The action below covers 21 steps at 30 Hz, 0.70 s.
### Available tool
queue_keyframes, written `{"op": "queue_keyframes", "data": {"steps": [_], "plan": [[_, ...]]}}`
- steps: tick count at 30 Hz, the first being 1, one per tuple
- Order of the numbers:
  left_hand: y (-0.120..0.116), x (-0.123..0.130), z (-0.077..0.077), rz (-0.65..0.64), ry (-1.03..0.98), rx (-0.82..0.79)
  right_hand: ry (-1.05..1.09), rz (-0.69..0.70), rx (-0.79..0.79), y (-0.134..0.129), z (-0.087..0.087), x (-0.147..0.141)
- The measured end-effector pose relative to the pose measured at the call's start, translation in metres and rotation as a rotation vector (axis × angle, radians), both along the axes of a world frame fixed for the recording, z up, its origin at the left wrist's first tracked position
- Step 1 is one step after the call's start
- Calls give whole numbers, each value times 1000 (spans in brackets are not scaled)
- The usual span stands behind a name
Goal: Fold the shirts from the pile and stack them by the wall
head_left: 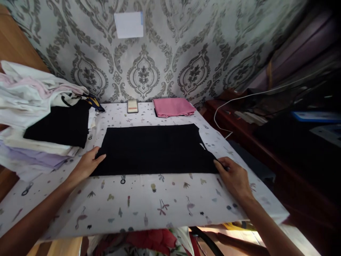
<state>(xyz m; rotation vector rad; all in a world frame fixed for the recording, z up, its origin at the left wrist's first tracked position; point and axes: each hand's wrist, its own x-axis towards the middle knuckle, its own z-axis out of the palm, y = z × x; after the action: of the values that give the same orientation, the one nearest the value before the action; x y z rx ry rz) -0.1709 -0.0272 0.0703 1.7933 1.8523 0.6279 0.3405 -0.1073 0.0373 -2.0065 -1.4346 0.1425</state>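
Black garment [154, 151] flat between left fingers [99, 159], right fingers [220, 167].

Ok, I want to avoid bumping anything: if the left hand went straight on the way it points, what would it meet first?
The black cloth, whose left edge the left hand holds. It would probably push into or skim over it; depth makes that unclear.

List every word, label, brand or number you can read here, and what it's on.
No text can be read.
Small cream card: possible print, too small and blurred to read.
White sheet on the patterned wall: no legible writing.
Black garment: no lettering visible.
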Motion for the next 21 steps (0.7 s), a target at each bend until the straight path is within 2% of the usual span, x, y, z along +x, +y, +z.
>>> {"op": "queue_keyframes", "data": {"steps": [3,5,7,9,12,15,18,21], "plan": [[-8,2,10,-58,281,-47,-5,-7,-21,-1,-5,7],[-16,6,18,-58,489,-23,-12,13,-40,-2,-6,13],[-23,13,25,-52,665,122,-65,52,8,-1,-5,15],[-27,20,25,-132,705,327,-171,108,129,2,1,10],[-28,32,11,-395,581,488,-311,259,253,9,9,-12],[-24,39,-16,-594,507,467,-389,434,183,15,6,-36],[-16,30,-41,-646,489,424,-480,487,60,13,-8,-42],[-8,9,-53,-636,453,424,-509,449,-20,2,-20,-36]]}}
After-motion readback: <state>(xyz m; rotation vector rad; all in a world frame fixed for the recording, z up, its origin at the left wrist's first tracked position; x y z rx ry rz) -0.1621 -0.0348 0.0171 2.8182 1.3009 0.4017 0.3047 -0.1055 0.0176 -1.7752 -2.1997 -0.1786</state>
